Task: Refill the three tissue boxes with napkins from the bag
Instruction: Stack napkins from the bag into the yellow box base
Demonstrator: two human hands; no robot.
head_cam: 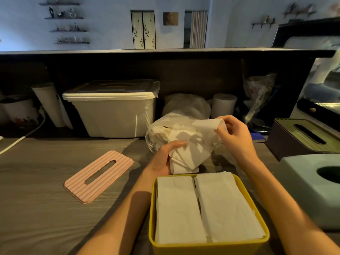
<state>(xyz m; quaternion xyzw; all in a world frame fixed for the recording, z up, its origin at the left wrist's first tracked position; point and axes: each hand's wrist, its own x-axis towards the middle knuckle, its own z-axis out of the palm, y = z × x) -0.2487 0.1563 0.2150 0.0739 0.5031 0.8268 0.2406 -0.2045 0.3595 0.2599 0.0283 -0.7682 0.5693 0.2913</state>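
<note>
Napkins (185, 159) sit gripped in the left hand (165, 157), gathering a stack for loading; right hand (233, 137) pinches one sheet from the bag (165, 129). Yellow box (152, 218) lies open below, nearly full; lid (99, 175) waits on the worktop (36, 190).

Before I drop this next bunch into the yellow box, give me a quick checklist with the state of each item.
1. Yellow box lid off: ok, pink lid lies on the counter.
2. Bunch of napkins gripped by left hand: ok.
3. Right hand free: not ok, it pinches a napkin at the bag.
4. Room left in box: cannot tell, two stacks reach near the rim.
5. Napkins squared: not ok, fanned.
</note>
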